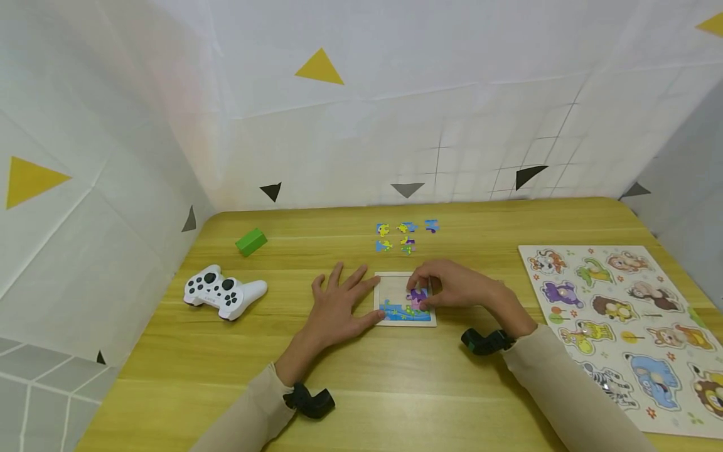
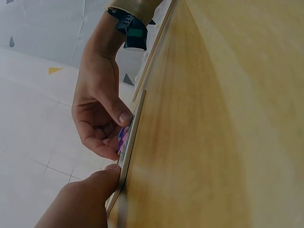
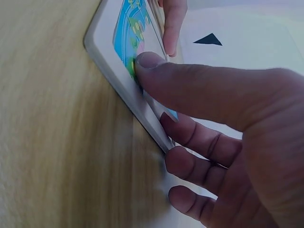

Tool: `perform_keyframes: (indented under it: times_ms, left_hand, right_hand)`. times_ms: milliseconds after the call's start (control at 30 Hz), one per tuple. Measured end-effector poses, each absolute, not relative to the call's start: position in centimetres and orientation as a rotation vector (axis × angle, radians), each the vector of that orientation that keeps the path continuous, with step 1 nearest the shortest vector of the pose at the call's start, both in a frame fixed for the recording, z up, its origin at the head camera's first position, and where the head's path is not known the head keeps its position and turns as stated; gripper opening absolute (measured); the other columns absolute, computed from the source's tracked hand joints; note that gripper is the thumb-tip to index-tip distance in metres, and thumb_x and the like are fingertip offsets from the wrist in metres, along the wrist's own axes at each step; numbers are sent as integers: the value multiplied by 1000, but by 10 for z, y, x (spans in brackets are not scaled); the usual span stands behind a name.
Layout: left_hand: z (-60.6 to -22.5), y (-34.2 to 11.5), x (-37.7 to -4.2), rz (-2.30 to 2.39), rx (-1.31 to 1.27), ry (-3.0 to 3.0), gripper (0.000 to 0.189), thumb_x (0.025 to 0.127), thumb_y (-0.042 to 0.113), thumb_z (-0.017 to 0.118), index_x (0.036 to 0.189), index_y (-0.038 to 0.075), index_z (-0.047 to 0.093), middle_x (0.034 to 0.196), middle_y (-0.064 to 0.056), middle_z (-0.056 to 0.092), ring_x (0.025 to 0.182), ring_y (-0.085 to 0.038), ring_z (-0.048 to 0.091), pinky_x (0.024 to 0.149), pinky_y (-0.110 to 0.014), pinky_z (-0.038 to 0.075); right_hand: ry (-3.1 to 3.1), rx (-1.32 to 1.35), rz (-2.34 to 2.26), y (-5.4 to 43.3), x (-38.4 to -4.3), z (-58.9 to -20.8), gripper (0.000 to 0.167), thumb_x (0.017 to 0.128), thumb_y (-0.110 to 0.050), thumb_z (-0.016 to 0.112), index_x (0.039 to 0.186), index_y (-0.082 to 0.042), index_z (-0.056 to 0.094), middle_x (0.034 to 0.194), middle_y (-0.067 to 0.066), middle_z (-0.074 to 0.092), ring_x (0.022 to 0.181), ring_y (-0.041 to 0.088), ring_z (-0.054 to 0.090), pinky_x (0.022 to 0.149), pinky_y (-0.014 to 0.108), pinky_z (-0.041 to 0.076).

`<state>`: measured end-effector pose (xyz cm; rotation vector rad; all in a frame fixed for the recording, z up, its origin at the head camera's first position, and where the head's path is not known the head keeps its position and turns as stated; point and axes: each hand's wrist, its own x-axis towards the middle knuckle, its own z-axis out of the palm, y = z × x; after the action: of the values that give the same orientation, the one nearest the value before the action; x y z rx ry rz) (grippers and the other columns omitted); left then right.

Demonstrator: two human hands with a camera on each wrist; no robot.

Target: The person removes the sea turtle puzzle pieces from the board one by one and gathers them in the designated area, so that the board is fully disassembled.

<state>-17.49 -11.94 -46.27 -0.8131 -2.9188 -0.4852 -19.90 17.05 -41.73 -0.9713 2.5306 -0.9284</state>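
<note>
A small wooden jigsaw tray (image 1: 408,324) lies on the table, its bottom row filled with joined blue and green pieces (image 1: 395,312). My right hand (image 1: 459,285) pinches a purple puzzle piece (image 1: 419,294) over the tray's right side, thumb low and fingers curled above it. In the right wrist view the thumb (image 3: 175,80) presses near the tray's printed pieces, and part of the piece is hidden. My left hand (image 1: 334,309) rests with spread fingers on the table, its thumb and index fingertip touching the tray's left edge.
Several loose puzzle pieces (image 1: 383,230) lie beyond the tray. Left of the hands are a white game controller (image 1: 223,294) and a green block (image 1: 251,242). A large animal puzzle board (image 1: 632,295) covers the right side, near my right forearm. A white wall backdrop (image 1: 361,138) stands behind.
</note>
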Motion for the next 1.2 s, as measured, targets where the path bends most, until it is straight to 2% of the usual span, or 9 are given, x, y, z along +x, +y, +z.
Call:
perform_keyframes:
  times_ms: [300,667,900,1200]
  left_hand:
    - [-463,-120,-174,-489,-812,-2919,72,90,72,53,154,39,44,166,4,35,156,-44,19,112,-73,16]
    - [-463,-119,-175,-491,-813,-2921,72,90,73,53,153,39,45,166,4,35,156,-44,19,112,-73,15]
    - [-463,-120,-175,-495,-813,-2924,72,90,72,53,153,39,45,167,4,34,156,-44,19,112,-73,15]
    - [-464,-120,-174,-499,-819,-2924,73,90,73,52,154,39,44,167,4,34,156,-44,18,112,-72,15]
  right_hand:
    - [2546,-956,-880,172,-197,-416,31,86,-18,82,117,-18,74,102,-2,67,91,18,57,79,30,49]
    - [2541,-953,-904,174,-199,-416,30,86,-19,83,115,-18,76,100,-3,68,86,17,55,75,27,48]
    - [2551,-900,-951,177,-201,-419,31,87,-22,82,116,-23,75,103,-6,68,86,16,57,74,27,50]
    - [2590,-842,-1001,185,-206,-423,34,87,-23,82,119,-20,76,107,-2,69,89,19,55,77,29,48]
